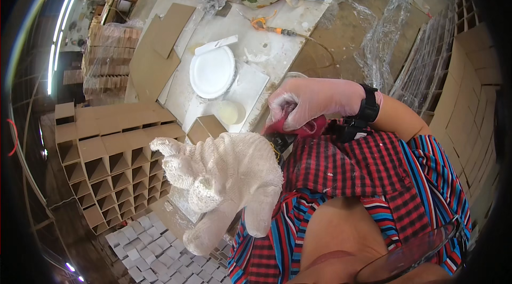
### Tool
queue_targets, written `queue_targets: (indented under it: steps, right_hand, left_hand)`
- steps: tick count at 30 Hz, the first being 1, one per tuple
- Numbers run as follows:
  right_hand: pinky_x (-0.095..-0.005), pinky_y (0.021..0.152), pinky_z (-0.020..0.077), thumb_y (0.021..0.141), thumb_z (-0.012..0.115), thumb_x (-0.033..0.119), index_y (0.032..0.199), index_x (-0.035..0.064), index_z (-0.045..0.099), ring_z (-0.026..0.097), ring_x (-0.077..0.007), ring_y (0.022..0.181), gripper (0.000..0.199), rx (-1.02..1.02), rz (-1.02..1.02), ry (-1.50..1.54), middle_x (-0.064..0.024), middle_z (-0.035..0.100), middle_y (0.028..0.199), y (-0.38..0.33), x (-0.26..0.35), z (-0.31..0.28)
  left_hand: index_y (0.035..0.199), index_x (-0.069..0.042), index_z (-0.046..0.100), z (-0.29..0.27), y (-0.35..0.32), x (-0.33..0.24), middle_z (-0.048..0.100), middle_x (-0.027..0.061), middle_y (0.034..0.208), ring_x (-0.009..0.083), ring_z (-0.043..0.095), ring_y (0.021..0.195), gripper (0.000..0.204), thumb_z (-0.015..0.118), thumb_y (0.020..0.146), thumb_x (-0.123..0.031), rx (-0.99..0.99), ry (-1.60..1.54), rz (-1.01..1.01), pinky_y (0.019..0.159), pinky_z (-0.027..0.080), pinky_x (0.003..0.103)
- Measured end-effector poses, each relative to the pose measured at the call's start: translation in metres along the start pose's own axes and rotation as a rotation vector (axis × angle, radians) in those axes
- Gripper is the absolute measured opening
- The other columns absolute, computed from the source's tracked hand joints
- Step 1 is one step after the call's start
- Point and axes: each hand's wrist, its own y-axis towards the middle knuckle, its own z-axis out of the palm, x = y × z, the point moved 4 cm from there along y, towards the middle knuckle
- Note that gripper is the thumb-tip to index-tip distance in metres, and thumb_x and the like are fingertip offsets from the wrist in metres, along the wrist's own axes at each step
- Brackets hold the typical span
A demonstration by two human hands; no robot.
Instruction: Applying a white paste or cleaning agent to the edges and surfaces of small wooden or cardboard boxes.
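Head view: the left hand (221, 185), in a white knit glove, is raised with fingers loosely spread and holds nothing. The right hand (312, 103), in a thin clear glove, is curled around a red cloth (298, 126), pinching it just above the checked apron (346, 169). Behind them, the pale worktable (277, 46) carries a round white lid (212, 71) and a small pale cup (229, 111). Brown cardboard grid dividers (109, 161) stand at the left, flat cardboard sheets (157, 52) beyond.
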Motion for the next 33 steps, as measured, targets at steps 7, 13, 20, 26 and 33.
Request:
queue_targets:
  steps: [7,13,20,26,33]
  right_hand:
    - [-0.0240,0.060,0.0402,0.068,0.062,-0.001,0.076,0.0006,0.056,0.047,-0.0059,0.067,0.010,0.028,0.004,0.072,0.0004,0.056,0.072,0.002,-0.007,-0.003]
    - [-0.0245,0.060,0.0398,0.068,0.061,-0.001,0.075,0.0007,0.055,0.047,-0.0065,0.068,0.009,0.030,-0.002,-0.024,0.0007,0.053,0.069,-0.001,-0.004,0.001]
    - [-0.0248,0.060,0.0404,0.067,0.060,-0.002,0.071,0.0010,0.051,0.048,-0.0074,0.068,0.011,0.005,-0.022,0.019,-0.0017,0.053,0.069,-0.005,-0.004,-0.001]
    - [-0.0244,0.058,0.0402,0.066,0.059,-0.003,0.071,0.0012,0.049,0.048,-0.0074,0.068,0.012,0.073,0.025,0.042,-0.0022,0.052,0.069,0.002,-0.006,0.004]
    - [-0.0254,0.056,0.0400,0.065,0.059,-0.003,0.071,0.0017,0.048,0.048,-0.0082,0.066,0.014,0.041,-0.046,0.059,-0.0028,0.054,0.071,-0.001,-0.011,-0.002]
  left_hand:
    - [0.145,-0.020,0.024,-0.004,-0.006,-0.002,0.058,0.0038,0.121,0.0358,0.047,0.118,0.065,0.024,0.093,-0.060,-0.011,-0.058,-0.040,0.103,0.028,0.059]
    - [0.146,-0.019,0.023,0.005,-0.011,-0.005,0.056,0.0065,0.124,0.0371,0.049,0.114,0.066,0.023,0.094,-0.059,-0.069,-0.045,-0.077,0.102,0.030,0.060]
    - [0.146,-0.020,0.021,0.001,-0.011,0.001,0.050,0.0068,0.131,0.0379,0.050,0.114,0.062,0.021,0.095,-0.056,-0.057,-0.143,-0.104,0.100,0.032,0.061]
    - [0.146,-0.025,0.021,-0.020,-0.020,0.006,0.030,0.0019,0.146,0.0362,0.049,0.115,0.057,0.018,0.097,-0.052,0.016,-0.022,-0.046,0.098,0.036,0.063]
    - [0.138,-0.043,0.030,-0.015,-0.024,0.008,0.021,0.0019,0.151,0.0287,0.047,0.119,0.044,0.012,0.098,-0.049,0.042,-0.008,-0.070,0.098,0.035,0.063]
